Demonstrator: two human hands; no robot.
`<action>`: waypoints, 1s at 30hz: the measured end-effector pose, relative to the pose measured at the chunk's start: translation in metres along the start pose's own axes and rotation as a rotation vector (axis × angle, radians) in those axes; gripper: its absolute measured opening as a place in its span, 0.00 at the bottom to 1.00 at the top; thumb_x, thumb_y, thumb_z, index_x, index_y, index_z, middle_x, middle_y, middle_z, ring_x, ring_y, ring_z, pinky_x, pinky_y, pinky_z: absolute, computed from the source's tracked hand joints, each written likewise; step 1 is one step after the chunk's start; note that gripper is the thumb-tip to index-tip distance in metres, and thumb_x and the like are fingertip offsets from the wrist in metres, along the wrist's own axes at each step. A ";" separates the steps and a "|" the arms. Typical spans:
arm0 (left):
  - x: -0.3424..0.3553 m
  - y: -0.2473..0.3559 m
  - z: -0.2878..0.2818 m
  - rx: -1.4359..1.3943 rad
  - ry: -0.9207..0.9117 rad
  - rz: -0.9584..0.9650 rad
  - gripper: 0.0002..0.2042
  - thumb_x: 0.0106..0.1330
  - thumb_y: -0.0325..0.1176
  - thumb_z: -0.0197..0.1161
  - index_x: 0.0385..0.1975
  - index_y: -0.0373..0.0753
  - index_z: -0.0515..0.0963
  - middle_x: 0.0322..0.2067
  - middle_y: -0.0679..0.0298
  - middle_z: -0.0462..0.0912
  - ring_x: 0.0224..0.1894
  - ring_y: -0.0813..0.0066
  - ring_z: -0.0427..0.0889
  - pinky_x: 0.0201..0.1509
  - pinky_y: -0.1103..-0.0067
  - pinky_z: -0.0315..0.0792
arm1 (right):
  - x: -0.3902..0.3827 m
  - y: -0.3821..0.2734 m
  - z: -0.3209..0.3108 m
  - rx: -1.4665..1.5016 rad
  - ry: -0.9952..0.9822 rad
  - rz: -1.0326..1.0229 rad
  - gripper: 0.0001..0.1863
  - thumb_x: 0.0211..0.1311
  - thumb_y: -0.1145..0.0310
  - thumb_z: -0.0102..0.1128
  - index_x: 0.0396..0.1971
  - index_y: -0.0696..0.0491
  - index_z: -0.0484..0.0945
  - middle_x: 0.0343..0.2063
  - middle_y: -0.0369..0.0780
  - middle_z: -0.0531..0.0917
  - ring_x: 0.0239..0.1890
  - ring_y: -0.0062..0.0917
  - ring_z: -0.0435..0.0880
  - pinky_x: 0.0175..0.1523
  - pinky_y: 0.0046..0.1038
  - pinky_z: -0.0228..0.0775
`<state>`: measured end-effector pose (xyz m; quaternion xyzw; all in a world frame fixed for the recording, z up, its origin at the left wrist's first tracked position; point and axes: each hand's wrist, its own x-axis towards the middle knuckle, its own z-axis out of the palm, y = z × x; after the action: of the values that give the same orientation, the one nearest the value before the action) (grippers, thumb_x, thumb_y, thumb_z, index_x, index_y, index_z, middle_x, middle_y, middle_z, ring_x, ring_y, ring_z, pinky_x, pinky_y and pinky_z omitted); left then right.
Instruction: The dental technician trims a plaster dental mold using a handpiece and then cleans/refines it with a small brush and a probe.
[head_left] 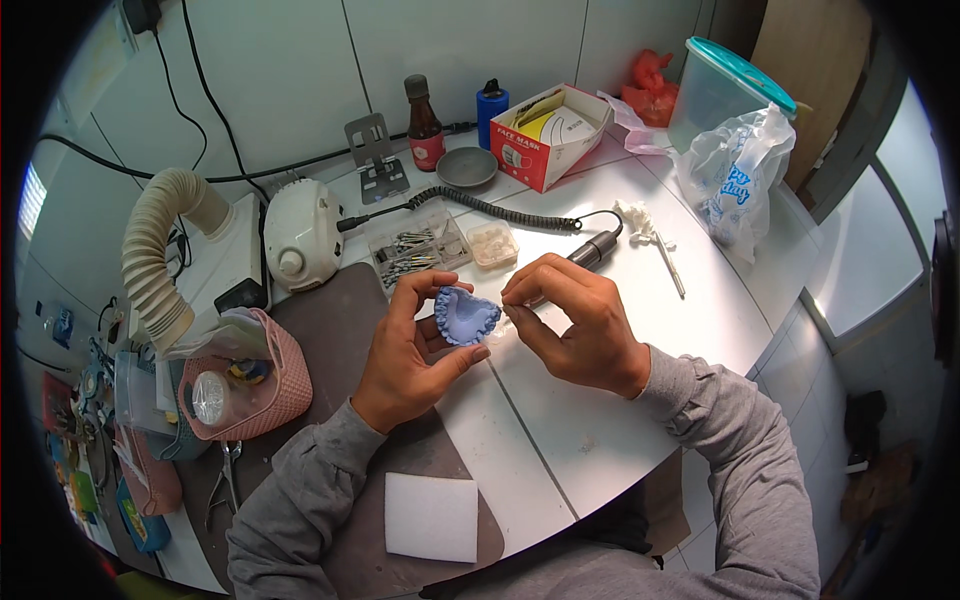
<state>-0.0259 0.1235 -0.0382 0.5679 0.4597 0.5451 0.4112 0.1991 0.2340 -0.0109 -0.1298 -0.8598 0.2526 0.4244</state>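
My left hand holds a blue dental cast above the worktop, fingers behind it and thumb along its lower edge. A row of tooth shapes curves round the cast's rim. Close to its right side, my right hand has thumb and index finger pinched together; what lies between the fingertips is too small to make out. A dark rotary handpiece shows just beyond the right knuckles, its coiled cord running left. The hand hides its front end, and I cannot tell whether the hand touches it.
Beyond the hands stand a bur case, a small clear box, a white control unit, a brown bottle and a mask box. A ribbed hose and pink basket are left. A white pad lies in front.
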 end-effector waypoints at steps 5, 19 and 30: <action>0.000 0.001 0.000 -0.009 0.002 -0.013 0.39 0.66 0.20 0.81 0.73 0.35 0.62 0.66 0.49 0.74 0.66 0.59 0.87 0.72 0.69 0.86 | 0.001 -0.001 0.000 -0.010 0.004 0.007 0.08 0.64 0.85 0.74 0.40 0.61 0.85 0.39 0.44 0.89 0.40 0.31 0.94 0.45 0.29 0.87; 0.000 0.001 -0.002 -0.045 -0.028 -0.007 0.40 0.68 0.20 0.79 0.76 0.35 0.62 0.65 0.53 0.71 0.67 0.61 0.86 0.74 0.70 0.84 | 0.000 0.003 -0.001 -0.003 0.008 -0.002 0.10 0.61 0.84 0.72 0.39 0.58 0.82 0.39 0.42 0.86 0.39 0.33 0.92 0.46 0.31 0.87; 0.000 0.003 -0.002 -0.096 -0.032 -0.021 0.42 0.69 0.19 0.76 0.83 0.39 0.63 0.64 0.57 0.68 0.66 0.65 0.85 0.75 0.72 0.83 | 0.000 0.002 0.001 -0.002 0.052 0.011 0.09 0.64 0.83 0.76 0.41 0.58 0.85 0.43 0.43 0.85 0.40 0.33 0.92 0.46 0.31 0.87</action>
<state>-0.0276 0.1230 -0.0347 0.5511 0.4323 0.5531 0.4511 0.1983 0.2357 -0.0122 -0.1413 -0.8481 0.2506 0.4450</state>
